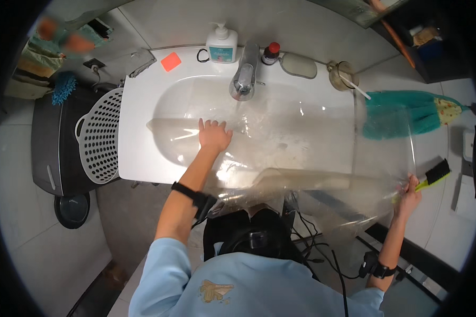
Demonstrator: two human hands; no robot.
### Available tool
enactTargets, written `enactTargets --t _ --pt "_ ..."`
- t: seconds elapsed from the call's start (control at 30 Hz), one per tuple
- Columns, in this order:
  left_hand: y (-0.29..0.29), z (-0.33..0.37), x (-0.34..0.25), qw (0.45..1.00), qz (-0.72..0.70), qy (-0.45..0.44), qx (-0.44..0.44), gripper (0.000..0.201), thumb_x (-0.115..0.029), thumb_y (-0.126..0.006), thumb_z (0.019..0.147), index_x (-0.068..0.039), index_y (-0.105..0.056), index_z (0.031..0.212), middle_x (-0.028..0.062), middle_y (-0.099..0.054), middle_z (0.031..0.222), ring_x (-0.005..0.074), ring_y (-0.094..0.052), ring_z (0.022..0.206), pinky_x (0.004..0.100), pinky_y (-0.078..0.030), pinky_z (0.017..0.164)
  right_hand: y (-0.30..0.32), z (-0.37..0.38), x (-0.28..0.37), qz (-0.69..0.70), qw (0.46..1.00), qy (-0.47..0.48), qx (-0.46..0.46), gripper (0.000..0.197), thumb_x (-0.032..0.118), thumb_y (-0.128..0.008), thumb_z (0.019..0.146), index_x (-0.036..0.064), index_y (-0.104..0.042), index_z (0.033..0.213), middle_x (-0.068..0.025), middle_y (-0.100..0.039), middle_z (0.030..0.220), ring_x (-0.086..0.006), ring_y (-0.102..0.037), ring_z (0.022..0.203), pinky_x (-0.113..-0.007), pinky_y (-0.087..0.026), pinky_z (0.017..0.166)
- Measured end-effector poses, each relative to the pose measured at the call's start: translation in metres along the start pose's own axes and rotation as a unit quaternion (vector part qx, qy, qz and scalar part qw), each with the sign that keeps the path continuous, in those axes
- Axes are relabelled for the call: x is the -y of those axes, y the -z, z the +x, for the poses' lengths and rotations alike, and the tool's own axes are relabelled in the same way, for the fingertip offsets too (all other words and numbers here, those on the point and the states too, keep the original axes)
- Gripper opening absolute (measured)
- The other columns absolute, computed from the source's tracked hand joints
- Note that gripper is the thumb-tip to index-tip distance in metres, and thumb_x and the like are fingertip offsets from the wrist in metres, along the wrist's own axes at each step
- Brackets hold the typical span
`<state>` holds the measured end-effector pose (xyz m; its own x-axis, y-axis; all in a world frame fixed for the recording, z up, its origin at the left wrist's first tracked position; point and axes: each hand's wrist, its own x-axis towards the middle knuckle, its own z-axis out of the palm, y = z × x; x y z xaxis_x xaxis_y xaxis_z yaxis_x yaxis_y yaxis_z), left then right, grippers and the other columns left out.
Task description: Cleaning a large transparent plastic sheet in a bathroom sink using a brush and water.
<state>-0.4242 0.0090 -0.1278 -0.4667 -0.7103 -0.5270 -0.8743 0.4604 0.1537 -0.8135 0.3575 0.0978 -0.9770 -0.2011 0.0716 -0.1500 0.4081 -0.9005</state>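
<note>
A large sheet of clear plastic point(301, 153) lies over the white washbasin point(137, 158) and hangs past its right and front edges. My left hand point(215, 136) rests on the plastic over the basin, fingers apart and palm down. Out at the right, my right hand point(409, 196) is closed around the green handle of a scrub brush point(438, 172) with black bristles. The plastic's right edge meets that hand; whether the fingers also grip it I cannot tell. Above the basin stands a chrome tap point(244, 79), its spout pointing toward me.
Along the basin's back rim are an orange card point(171, 62), a white pump bottle point(221, 45), a small dark bottle with a red cap point(271, 54), a soap dish point(298, 66) and a glass cup point(344, 75). A perforated basket point(101, 137) stands left; a green towel point(407, 113) hangs right.
</note>
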Motion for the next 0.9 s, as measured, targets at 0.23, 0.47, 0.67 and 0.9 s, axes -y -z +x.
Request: enactTargets --t 0.23,0.47,0.67,0.9 --pt "-0.025 0.051 -0.006 0.968 -0.050 0.015 0.244 0.055 -0.038 -0.035 0.089 -0.012 -0.049 0.135 0.0150 -0.041 0.143 0.0311 -0.024 0.140 0.0461 -0.018 0.113 0.007 0.003 -0.002 -0.051 0.998 0.021 -0.009 0.023 0.027 -0.052 0.097 0.0070 -0.065 0.095 0.0062 -0.034 0.064 -0.0036 -0.033 0.056 -0.022 -0.042 0.055" --pt "-0.053 0.054 -0.024 0.981 0.002 0.118 0.154 0.068 -0.045 -0.038 0.089 -0.002 -0.036 0.141 0.0159 -0.028 0.150 0.0267 -0.031 0.138 0.0431 -0.022 0.112 0.008 0.003 0.003 -0.064 0.997 0.051 -0.015 0.024 0.027 -0.053 0.096 0.0067 -0.065 0.096 0.0059 -0.035 0.066 -0.0037 -0.034 0.059 -0.022 -0.042 0.056" --pt "-0.070 0.030 -0.037 0.980 -0.006 -0.024 0.197 0.068 -0.048 -0.037 0.090 -0.002 -0.038 0.140 0.0144 -0.035 0.147 0.0256 -0.033 0.137 0.0452 -0.024 0.110 -0.002 0.003 -0.003 -0.079 0.995 0.055 -0.037 0.022 0.027 -0.054 0.095 0.0076 -0.065 0.093 0.0056 -0.035 0.067 -0.0039 -0.036 0.060 -0.023 -0.042 0.056" --pt "-0.048 0.036 -0.023 0.963 0.007 0.066 0.262 0.070 -0.050 -0.034 0.091 -0.004 -0.033 0.143 0.0122 -0.026 0.152 0.0252 -0.027 0.139 0.0444 -0.022 0.112 0.004 -0.001 -0.001 -0.091 0.995 0.044 -0.017 0.022 0.026 -0.055 0.095 0.0074 -0.065 0.095 0.0053 -0.037 0.068 -0.0045 -0.036 0.060 -0.023 -0.042 0.055"
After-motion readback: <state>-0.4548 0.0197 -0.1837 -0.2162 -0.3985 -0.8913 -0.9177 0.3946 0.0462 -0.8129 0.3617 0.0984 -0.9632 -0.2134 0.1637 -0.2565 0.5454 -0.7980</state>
